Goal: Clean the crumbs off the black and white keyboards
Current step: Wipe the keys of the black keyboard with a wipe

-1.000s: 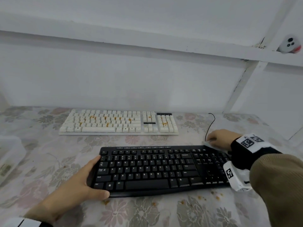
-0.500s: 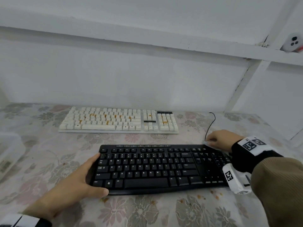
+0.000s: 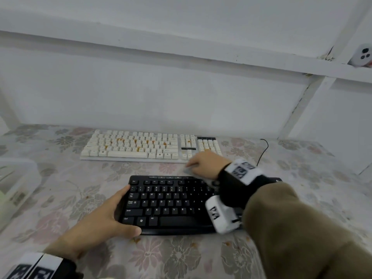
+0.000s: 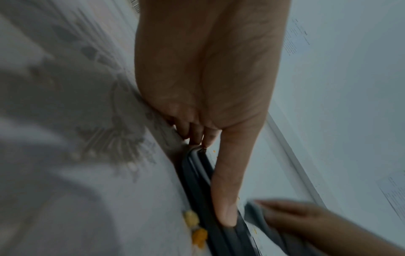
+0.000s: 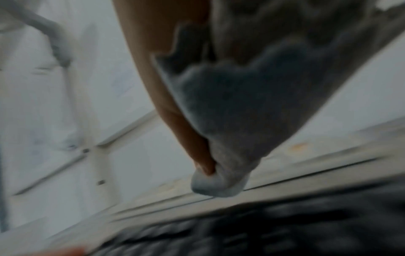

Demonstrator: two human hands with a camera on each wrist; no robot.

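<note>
The black keyboard (image 3: 171, 206) lies near me on the flowered tablecloth. My left hand (image 3: 104, 224) grips its left end, thumb along the front edge (image 4: 228, 199), fingers curled at the corner. My right hand (image 3: 205, 164) pinches a grey cloth (image 5: 230, 121) and hovers over the black keyboard's back edge, just before the right part of the white keyboard (image 3: 136, 147). Orange crumbs lie scattered over the white keys. Several crumbs (image 3: 135, 240) sit on the tablecloth by the black keyboard's front edge. My right forearm hides the black keyboard's right half.
A clear plastic container (image 3: 18, 188) stands at the left table edge. A black cable (image 3: 263, 152) curls behind the keyboards on the right. White walls close the back and right; a small white device (image 3: 361, 55) sits on the ledge above.
My right hand has swept the cloth leftward from the black keyboard's right back corner to its middle back edge. The left hand keeps its hold.
</note>
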